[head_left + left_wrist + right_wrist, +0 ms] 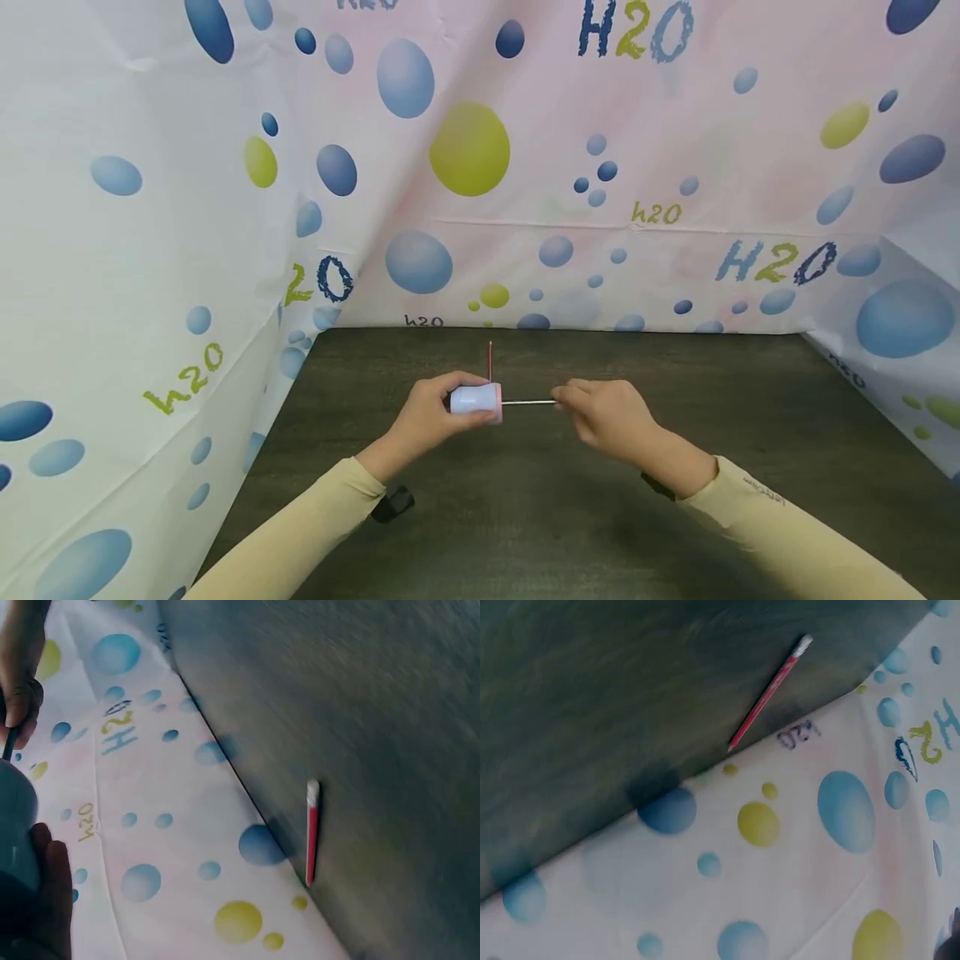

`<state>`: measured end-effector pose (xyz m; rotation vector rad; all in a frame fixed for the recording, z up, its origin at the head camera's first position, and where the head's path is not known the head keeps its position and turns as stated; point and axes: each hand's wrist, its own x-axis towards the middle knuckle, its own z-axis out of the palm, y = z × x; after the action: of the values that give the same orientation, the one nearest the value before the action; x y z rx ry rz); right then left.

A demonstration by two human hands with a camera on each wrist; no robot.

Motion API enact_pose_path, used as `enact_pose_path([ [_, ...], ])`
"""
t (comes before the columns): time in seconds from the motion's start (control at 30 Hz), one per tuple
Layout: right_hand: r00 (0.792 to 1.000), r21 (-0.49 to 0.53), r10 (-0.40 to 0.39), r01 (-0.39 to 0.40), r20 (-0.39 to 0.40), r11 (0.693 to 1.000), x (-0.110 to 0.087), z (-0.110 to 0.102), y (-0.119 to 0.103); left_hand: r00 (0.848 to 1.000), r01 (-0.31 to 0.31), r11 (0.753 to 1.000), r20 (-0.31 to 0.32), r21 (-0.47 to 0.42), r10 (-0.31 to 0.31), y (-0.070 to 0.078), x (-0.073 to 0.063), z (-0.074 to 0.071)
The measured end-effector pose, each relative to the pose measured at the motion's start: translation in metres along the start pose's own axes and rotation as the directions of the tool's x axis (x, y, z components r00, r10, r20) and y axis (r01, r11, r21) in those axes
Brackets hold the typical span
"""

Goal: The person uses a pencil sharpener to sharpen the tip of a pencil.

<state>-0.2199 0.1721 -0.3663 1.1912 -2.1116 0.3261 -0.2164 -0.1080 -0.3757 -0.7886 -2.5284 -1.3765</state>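
My left hand (427, 408) grips a pencil sharpener (472, 398), a pale blue barrel with a pink end, held level above the dark table. Its pink end faces right. A thin dark pencil (528, 402) runs straight from that end to my right hand (607, 412), whose fingertips pinch its far end; the tip is hidden at the sharpener. In the left wrist view the sharpener (16, 825) and the left fingers (54, 885) show at the left edge, with the right hand (19, 690) beyond them.
A red pencil (769, 697) with a whitish end lies on the dark table (525, 517) near its back edge, behind the sharpener. White sheeting (660, 150) with blue and green dots stands along the back and sides. A black wrist device (393, 504) hangs under the left sleeve.
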Motion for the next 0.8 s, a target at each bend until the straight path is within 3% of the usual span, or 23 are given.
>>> enact_pose_path([
  [0.03, 0.992, 0.106, 0.067, -0.079, 0.110, 0.991, 0.000, -0.003, 0.000, 0.996, -0.088, 0.994, -0.006, 0.069, 0.089, -0.001, -0.001, 0.001],
  [0.07, 0.964, 0.222, 0.122, -0.176, 0.234, 0.959, 0.000, -0.006, 0.000, 0.982, -0.187, 0.971, -0.004, 0.148, 0.190, -0.002, -0.002, 0.001],
  [0.1, 0.915, 0.334, 0.167, -0.297, 0.367, 0.894, 0.001, -0.009, 0.002, 0.955, -0.291, 0.928, 0.006, 0.231, 0.298, -0.003, -0.003, 0.001],
  [0.13, 0.844, 0.426, 0.195, -0.436, 0.500, 0.793, 0.003, -0.011, 0.004, 0.914, -0.390, 0.867, 0.021, 0.311, 0.404, -0.004, -0.004, 0.001],
  [0.17, 0.761, 0.483, 0.202, -0.568, 0.616, 0.667, 0.004, -0.013, 0.007, 0.866, -0.475, 0.794, 0.041, 0.379, 0.499, -0.005, -0.005, 0.001],
  [0.2, 0.675, 0.497, 0.188, -0.676, 0.713, 0.544, 0.005, -0.014, 0.010, 0.816, -0.541, 0.722, 0.063, 0.432, 0.574, -0.007, -0.005, 0.001],
  [0.23, 0.604, 0.489, 0.160, -0.750, 0.781, 0.445, 0.006, -0.014, 0.012, 0.777, -0.584, 0.666, 0.081, 0.465, 0.625, -0.008, -0.006, 0.000],
  [0.27, 0.558, 0.479, 0.128, -0.791, 0.820, 0.382, 0.007, -0.014, 0.015, 0.750, -0.609, 0.630, 0.091, 0.481, 0.655, -0.010, -0.006, -0.001],
  [0.3, 0.530, 0.468, 0.104, -0.811, 0.841, 0.350, 0.008, -0.013, 0.016, 0.741, -0.618, 0.621, 0.094, 0.482, 0.665, -0.011, -0.006, -0.002],
  [0.33, 0.530, 0.469, 0.089, -0.807, 0.843, 0.360, 0.009, -0.012, 0.016, 0.753, -0.610, 0.640, 0.090, 0.468, 0.651, -0.011, -0.007, -0.003],
  [0.37, 0.553, 0.478, 0.089, -0.780, 0.829, 0.404, 0.010, -0.011, 0.015, 0.781, -0.584, 0.681, 0.080, 0.442, 0.619, -0.011, -0.006, -0.004],
  [0.4, 0.587, 0.482, 0.106, -0.743, 0.802, 0.465, 0.011, -0.010, 0.013, 0.824, -0.538, 0.743, 0.065, 0.399, 0.562, -0.011, -0.006, -0.005],
  [0.43, 0.632, 0.477, 0.135, -0.691, 0.763, 0.543, 0.012, -0.009, 0.010, 0.872, -0.474, 0.811, 0.051, 0.342, 0.487, -0.010, -0.005, -0.006],
  [0.5, 0.756, 0.401, 0.183, -0.516, 0.628, 0.757, 0.011, -0.008, 0.004, 0.959, -0.281, 0.939, 0.044, 0.199, 0.278, -0.008, -0.003, -0.008],
  [0.53, 0.822, 0.320, 0.184, -0.402, 0.539, 0.858, 0.011, -0.007, 0.002, 0.987, -0.159, 0.979, 0.042, 0.127, 0.155, -0.007, -0.002, -0.009],
  [0.57, 0.881, 0.223, 0.167, -0.288, 0.443, 0.931, 0.010, -0.006, 0.000, 0.998, -0.037, 0.998, 0.044, 0.059, 0.034, -0.006, 0.000, -0.009],
  [0.6, 0.931, 0.118, 0.127, -0.177, 0.341, 0.977, 0.009, -0.005, -0.001, 0.996, 0.075, 0.997, 0.051, -0.002, -0.075, -0.005, 0.001, -0.010],
  [0.63, 0.969, 0.007, 0.070, -0.074, 0.236, 0.997, 0.008, -0.003, -0.002, 0.984, 0.170, 0.984, 0.063, -0.054, -0.167, -0.005, 0.003, -0.011],
  [0.67, 0.991, -0.098, -0.001, 0.014, 0.133, 0.995, 0.006, -0.002, -0.002, 0.966, 0.254, 0.962, 0.080, -0.100, -0.247, -0.004, 0.004, -0.011],
  [0.73, 0.990, -0.232, -0.142, 0.135, -0.017, 0.963, 0.005, 0.001, 0.000, 0.931, 0.362, 0.916, 0.122, -0.171, -0.345, -0.003, 0.007, -0.012],
  [0.8, 0.968, -0.287, -0.230, 0.193, -0.103, 0.938, 0.003, 0.002, 0.002, 0.911, 0.407, 0.887, 0.168, -0.220, -0.377, -0.001, 0.009, -0.012],
])
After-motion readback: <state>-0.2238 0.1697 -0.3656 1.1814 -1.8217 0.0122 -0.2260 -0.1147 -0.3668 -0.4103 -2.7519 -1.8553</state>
